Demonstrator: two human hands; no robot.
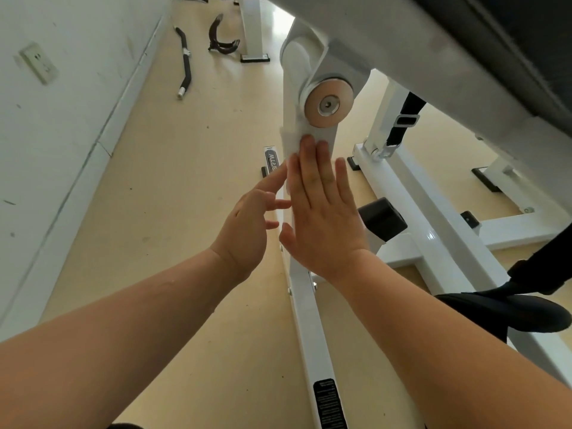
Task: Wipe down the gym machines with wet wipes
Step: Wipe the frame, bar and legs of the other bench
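One wipe [290,140] at frame [311,342] edge under right hand [323,221].

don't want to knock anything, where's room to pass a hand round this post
Left of the post, the floor strip up to the wall is bare, until the bars lying farther off. Right of the post is crowded: rails, a black block and a shoe.
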